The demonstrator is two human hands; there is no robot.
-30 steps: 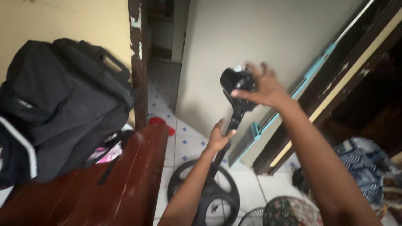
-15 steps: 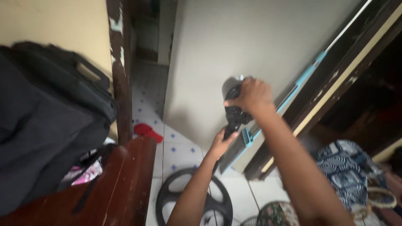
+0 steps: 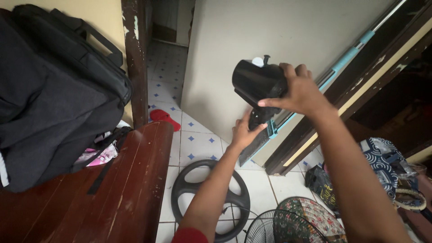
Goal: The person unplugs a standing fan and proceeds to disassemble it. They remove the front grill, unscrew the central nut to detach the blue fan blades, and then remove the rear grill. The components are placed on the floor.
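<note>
Floor (image 3: 200, 144): white tile w/ blue dots | wooden table (image 3: 130, 189) left | doorway (image 3: 164, 49)

- The fan motor housing (image 3: 258, 81) in the right hand (image 3: 300, 92) is glossy black plastic, smooth enough to catch a highlight.
- The round fan base (image 3: 211, 198) on the floor is matt black plastic.
- The table (image 3: 121, 193) is dark red-brown wood, varnished, with scuffed, worn streaks.
- The backpack (image 3: 54, 94) is matt black woven cloth.
- The floor (image 3: 198, 144) is glazed white tile.
- The fan grille (image 3: 270, 227) is thin wire.
</note>
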